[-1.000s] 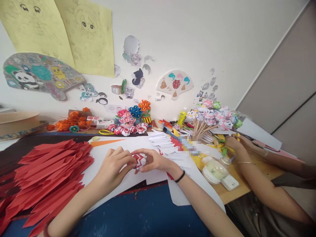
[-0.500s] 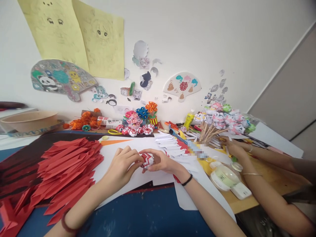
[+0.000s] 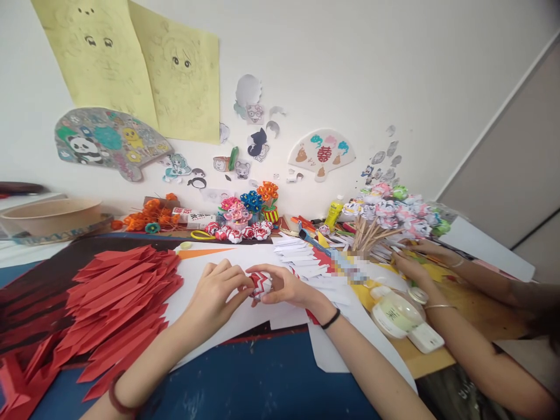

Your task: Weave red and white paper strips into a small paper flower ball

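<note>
Above the white paper sheet (image 3: 192,326), a red-and-white folded paper flower (image 3: 261,286) with a zigzag pattern is between my two hands. My right hand (image 3: 284,286) wraps thumb and fingers around its right side. From the left, my left hand (image 3: 224,289) pinches at its edge with fingertips closed; part of the flower is hidden behind those fingers. A heap of red folded paper strips (image 3: 122,291) lies left of my hands. White folded strips (image 3: 295,256) are stacked just beyond my right hand.
Finished red-and-white flowers (image 3: 235,235) line the back of the table. At right, a co-worker's hands (image 3: 411,265) work near a bunch of stemmed paper flowers (image 3: 385,210). A clear bottle (image 3: 396,315) and a white case (image 3: 426,337) lie between us. A beige basin (image 3: 52,216) stands far left.
My hands and the flower hold almost the same position. The co-worker's arms at right have shifted a little, and more of that person's sleeve shows.
</note>
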`<state>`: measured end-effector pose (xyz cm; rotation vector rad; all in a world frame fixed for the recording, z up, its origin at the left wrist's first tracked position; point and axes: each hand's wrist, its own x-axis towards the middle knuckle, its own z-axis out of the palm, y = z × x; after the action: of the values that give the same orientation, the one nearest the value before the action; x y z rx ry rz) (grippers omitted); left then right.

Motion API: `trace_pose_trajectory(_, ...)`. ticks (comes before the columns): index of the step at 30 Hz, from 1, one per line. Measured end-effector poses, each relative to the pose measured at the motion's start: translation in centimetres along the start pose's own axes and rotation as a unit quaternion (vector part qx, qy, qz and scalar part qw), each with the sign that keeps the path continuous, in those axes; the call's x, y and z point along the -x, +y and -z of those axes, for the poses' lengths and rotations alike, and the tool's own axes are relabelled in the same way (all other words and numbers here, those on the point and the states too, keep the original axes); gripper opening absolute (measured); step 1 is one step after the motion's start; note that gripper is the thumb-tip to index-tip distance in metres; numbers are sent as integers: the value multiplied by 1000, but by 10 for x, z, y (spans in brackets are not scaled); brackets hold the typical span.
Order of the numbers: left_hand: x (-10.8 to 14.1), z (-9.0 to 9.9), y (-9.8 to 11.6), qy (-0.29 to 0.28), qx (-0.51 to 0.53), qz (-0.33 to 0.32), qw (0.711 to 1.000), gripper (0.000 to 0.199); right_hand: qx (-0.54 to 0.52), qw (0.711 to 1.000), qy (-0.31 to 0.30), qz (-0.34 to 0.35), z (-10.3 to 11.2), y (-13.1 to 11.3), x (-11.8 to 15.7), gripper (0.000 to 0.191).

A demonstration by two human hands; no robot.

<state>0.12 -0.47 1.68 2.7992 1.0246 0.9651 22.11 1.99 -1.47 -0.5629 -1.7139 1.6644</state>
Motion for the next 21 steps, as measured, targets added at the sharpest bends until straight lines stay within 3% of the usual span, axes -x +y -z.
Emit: trace_pose_trajectory(21, 0, 3, -1, -28, 36, 7, 999, 20, -23, 1000, -10, -1, -4, -7, 2, 66)
